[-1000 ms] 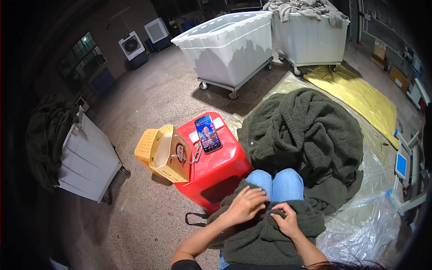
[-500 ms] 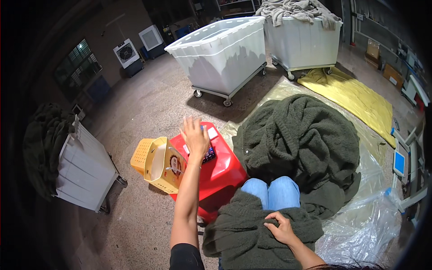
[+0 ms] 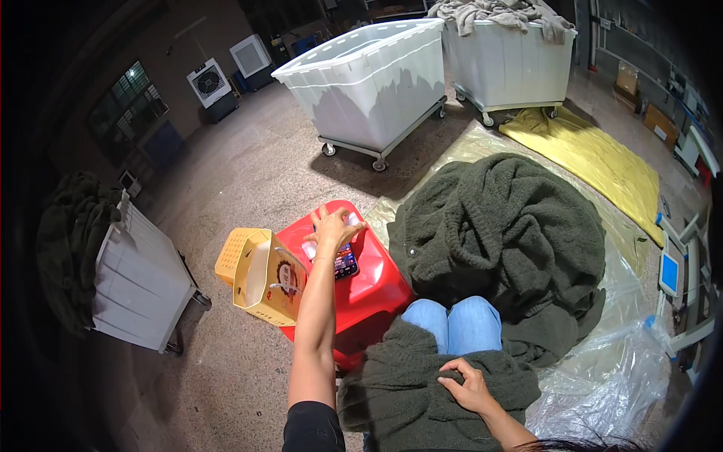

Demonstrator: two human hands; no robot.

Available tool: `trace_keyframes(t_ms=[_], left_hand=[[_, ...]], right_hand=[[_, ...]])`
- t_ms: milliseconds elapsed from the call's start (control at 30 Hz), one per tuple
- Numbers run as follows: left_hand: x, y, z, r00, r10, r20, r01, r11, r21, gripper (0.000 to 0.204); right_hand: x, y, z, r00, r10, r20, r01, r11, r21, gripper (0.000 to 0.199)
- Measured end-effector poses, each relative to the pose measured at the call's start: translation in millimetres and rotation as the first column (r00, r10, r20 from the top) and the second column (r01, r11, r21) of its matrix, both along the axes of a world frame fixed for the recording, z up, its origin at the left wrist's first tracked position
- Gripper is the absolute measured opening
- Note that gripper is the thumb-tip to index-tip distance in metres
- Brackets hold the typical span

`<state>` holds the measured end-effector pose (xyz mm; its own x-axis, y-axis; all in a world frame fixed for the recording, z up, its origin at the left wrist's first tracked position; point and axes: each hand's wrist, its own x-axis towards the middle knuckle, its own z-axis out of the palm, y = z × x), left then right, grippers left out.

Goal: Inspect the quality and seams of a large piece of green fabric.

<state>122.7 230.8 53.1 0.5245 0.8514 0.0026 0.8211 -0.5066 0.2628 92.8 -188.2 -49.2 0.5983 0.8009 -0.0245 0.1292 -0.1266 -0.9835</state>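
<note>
Red plastic stool (image 3: 380, 277): upright on the speckled floor (image 3: 233, 169); a smartphone (image 3: 346, 265) lies screen-up on its seat. Floor: bears three wheeled plastic tubs (image 3: 373, 105), laid with clear plastic sheeting (image 3: 602, 388) and a yellow sheet (image 3: 595, 162). Sheeting: carries a large heap of dark green fleecy fabric (image 3: 501, 215).

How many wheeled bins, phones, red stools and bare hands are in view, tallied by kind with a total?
Wheeled bins: 3
Phone: 1
Red stool: 1
Bare hands: 2
Total: 7
</note>
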Motion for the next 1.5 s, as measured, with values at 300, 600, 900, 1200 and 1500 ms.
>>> trace_keyframes(t_ms=[300, 600, 900, 1200, 1500], left_hand=[[-16, -25, -9, 0.991, -0.044, 0.129, 0.033, 0.996, 0.086, 0.069], [-73, -93, -3, 0.913, -0.001, 0.408, -0.171, 0.907, 0.385, 0.089], [-56, -101, -5, 0.965, 0.170, 0.201, -0.232, 0.908, 0.349, 0.104], [-41, -83, -9, 0.937, 0.241, 0.252, -0.307, 0.913, 0.270, 0.105], [-53, -84, -7, 0.934, 0.207, 0.290, -0.292, 0.911, 0.290, 0.083]], right_hand=[[-2, 0, 0, 0.999, 0.003, 0.035, -0.003, 1.000, -0.023, 0.022], [-1, -3, 3, 0.998, 0.052, -0.045, -0.056, 0.995, -0.084, 0.023], [-1, 1, 1, 0.997, 0.078, -0.011, -0.078, 0.997, -0.015, 0.025], [1, -4, 1, 0.995, 0.101, 0.002, -0.101, 0.995, 0.002, 0.024], [2, -5, -2, 0.994, 0.112, -0.008, -0.112, 0.994, -0.008, 0.025]])
